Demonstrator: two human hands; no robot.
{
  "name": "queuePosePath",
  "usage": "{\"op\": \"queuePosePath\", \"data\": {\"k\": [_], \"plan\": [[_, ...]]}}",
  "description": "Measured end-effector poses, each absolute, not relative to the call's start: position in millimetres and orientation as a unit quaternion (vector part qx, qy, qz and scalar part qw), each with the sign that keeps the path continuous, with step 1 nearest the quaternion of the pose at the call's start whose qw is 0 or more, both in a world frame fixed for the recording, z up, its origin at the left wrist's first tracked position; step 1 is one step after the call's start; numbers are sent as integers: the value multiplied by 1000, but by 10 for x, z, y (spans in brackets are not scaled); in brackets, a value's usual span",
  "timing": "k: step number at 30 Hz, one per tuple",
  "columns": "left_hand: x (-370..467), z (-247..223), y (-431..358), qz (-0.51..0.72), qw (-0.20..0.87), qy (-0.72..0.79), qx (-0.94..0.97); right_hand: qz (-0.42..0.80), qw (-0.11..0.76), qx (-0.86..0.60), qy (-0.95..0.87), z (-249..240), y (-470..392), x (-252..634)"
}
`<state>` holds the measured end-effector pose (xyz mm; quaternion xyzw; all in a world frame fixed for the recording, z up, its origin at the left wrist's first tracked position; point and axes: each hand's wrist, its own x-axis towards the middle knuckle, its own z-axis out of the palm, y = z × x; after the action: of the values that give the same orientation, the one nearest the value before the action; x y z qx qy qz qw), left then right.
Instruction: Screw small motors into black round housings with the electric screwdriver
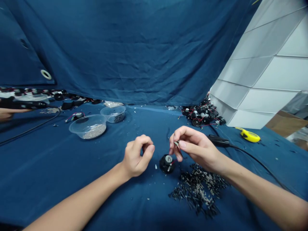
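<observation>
In the head view my right hand pinches a small connector-like piece between thumb and forefinger. Thin dark and red wires trail from it toward a round black part with a silver centre, which lies on the blue cloth just below those fingertips. To the left of that part, my left hand is closed, thumb against curled forefinger; whether anything small is inside I cannot tell. Beneath my right wrist spreads a heap of small black and grey screw-like pieces.
Behind my right hand lies a black corded tool, near a yellow tool. Wired round parts are piled at the back right. Clear bowls stand back left. Another person's hand holds a black tool at far left.
</observation>
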<state>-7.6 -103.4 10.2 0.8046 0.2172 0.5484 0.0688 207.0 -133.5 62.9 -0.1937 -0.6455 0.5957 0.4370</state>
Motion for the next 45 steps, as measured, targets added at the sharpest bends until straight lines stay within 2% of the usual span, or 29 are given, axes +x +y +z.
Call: {"op": "queuePosePath", "data": {"k": [3,7,12,21,25,31,40,45], "plan": [[-35,21,-989,436,94,276,851,574,435,-241,-651,585,-1333,2179],[12,-35,-967,335,136,299,883,481,400,-350,-697,549,-1392,2267],[20,-29,-953,309,158,305,887,343,354,-433,-755,407,-1535,2275],[8,-72,-893,286,169,316,889,235,365,-399,-808,47,-1708,2286],[9,-106,-857,281,182,319,887,278,390,-394,-785,22,-1824,2353],[34,-143,-825,276,194,323,884,331,434,-490,-679,-40,-1910,2478],[50,-147,-809,267,213,314,886,551,356,-528,-540,-31,-1920,2334],[43,-152,-800,261,212,303,892,524,339,-549,-556,18,-1933,2309]]}}
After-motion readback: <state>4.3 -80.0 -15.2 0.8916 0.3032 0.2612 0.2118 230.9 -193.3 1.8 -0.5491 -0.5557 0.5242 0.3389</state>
